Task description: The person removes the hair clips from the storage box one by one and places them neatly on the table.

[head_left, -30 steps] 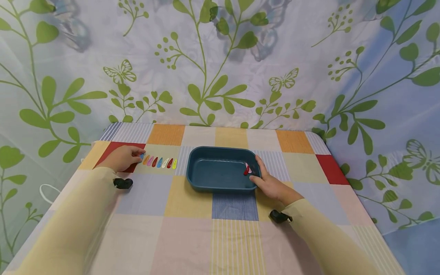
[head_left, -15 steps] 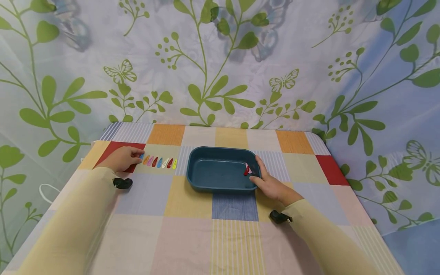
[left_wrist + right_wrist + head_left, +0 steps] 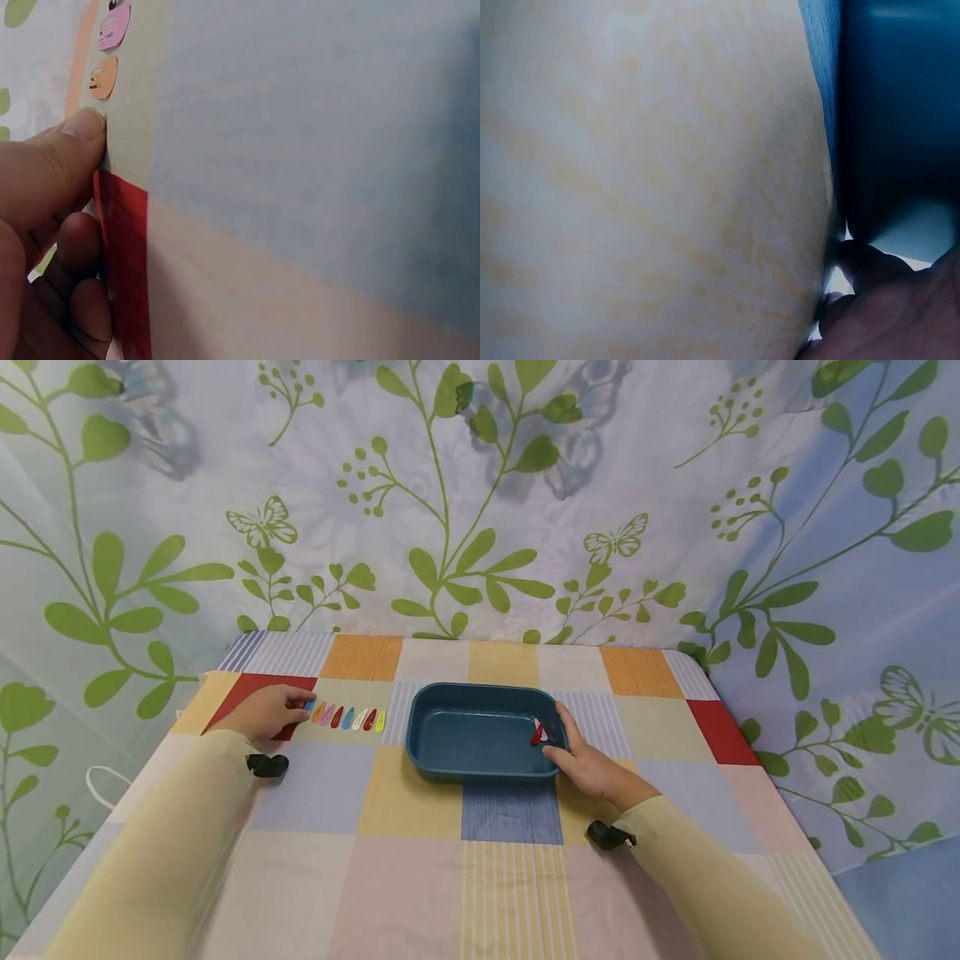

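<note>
At the left end of a row of snap hair clips, my left hand (image 3: 264, 711) pinches a blue hair clip (image 3: 310, 704) lying at the tablecloth; in the left wrist view the thumb and fingers hide that clip. Rightward from it lie an orange hair clip (image 3: 318, 711), a pink one, and several others in red, blue, white and yellow. My right hand (image 3: 596, 768) grips the right end of a dark blue plastic box (image 3: 483, 777), thumb over the rim and fingers along the outside. Inside the box, near that thumb, rest a red hair clip (image 3: 536, 737) and a whitish-pink one.
A patchwork-patterned cloth (image 3: 405, 893) covers the table. Leaf-printed curtains (image 3: 480, 502) stand along its back and sides. A white cable (image 3: 96, 785) loops beside the left table edge. Each wrist carries a black camera (image 3: 267, 765).
</note>
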`<action>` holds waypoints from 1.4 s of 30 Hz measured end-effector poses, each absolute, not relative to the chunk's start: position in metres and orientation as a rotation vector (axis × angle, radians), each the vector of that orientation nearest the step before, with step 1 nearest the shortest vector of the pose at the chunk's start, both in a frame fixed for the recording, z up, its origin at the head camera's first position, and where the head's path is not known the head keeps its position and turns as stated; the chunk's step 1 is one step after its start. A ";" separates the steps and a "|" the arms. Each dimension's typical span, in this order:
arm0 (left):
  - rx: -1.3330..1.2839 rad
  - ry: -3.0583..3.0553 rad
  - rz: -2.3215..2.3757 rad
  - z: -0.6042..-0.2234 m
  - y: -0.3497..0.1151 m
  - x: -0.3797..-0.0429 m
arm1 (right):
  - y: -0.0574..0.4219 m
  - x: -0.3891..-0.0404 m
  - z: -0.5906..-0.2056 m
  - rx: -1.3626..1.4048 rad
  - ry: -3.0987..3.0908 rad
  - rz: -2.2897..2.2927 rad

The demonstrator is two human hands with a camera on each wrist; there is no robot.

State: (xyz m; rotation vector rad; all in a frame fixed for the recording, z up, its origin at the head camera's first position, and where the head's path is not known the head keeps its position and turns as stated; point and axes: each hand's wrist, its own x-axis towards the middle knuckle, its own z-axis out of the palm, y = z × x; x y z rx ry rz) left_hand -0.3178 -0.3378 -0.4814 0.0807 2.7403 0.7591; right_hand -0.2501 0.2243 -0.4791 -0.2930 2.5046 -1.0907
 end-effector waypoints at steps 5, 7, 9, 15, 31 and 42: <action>0.103 2.750 0.747 -0.482 -0.338 -0.317 | 0.224 -0.250 -0.479 -0.294 2.504 -1.089; 0.109 2.754 0.742 -0.481 -0.337 -0.316 | 0.224 -0.249 -0.479 -0.291 2.503 -1.092; 0.112 2.755 0.742 -0.480 -0.337 -0.316 | 0.223 -0.249 -0.480 -0.284 2.504 -1.094; 0.119 2.761 0.730 -0.479 -0.337 -0.318 | 0.224 -0.249 -0.480 -0.276 2.506 -1.092; 0.236 2.766 0.622 -0.471 -0.339 -0.319 | 0.222 -0.246 -0.475 -0.273 2.502 -1.095; 0.179 2.742 0.670 -0.478 -0.340 -0.320 | 0.224 -0.248 -0.479 -0.313 2.509 -1.108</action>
